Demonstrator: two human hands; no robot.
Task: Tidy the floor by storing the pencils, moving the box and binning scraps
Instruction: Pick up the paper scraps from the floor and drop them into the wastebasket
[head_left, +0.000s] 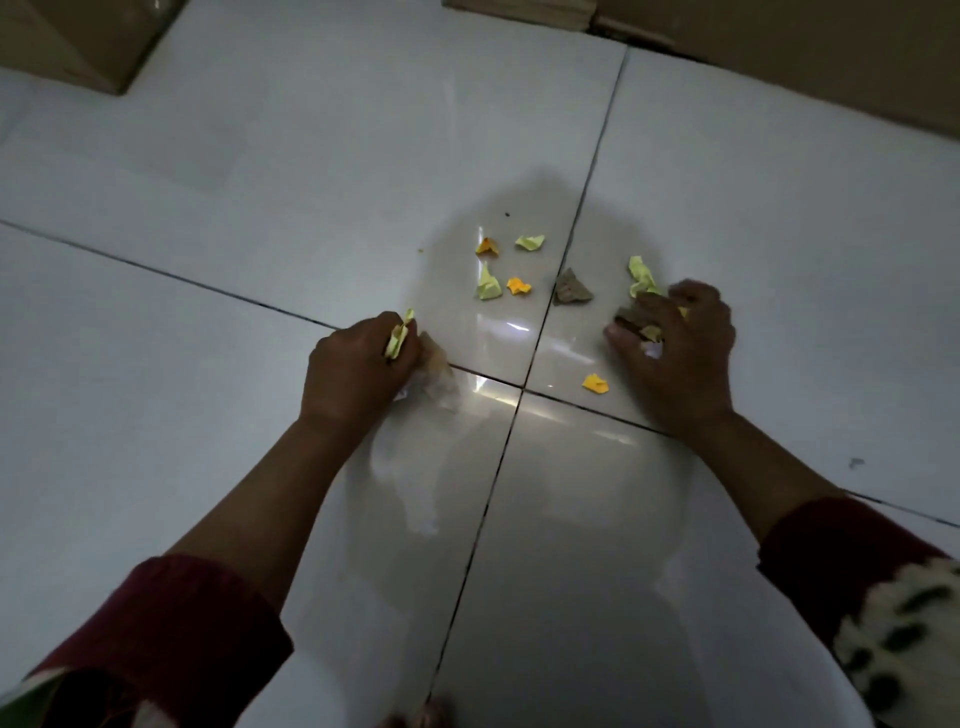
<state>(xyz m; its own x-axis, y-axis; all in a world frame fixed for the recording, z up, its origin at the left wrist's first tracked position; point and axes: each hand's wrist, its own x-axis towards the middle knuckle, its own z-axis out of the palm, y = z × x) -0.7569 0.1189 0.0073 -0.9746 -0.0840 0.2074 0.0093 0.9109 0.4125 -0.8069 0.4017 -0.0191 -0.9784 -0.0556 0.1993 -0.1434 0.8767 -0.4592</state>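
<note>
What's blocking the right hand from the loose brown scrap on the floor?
Nothing visible. The right hand, already clutching scraps, sits just right of the brown scrap, with only bare tile between them.

Left hand (353, 369) | left of frame centre, we reach down with the forearm bare and a dark red sleeve at lower left; fingers curled closed, pinching | Right hand (680, 348) | right of centre, palm down, fingers bent and gathered in a loose grasp; forearm runs to a red sleeve at lower right.
</note>
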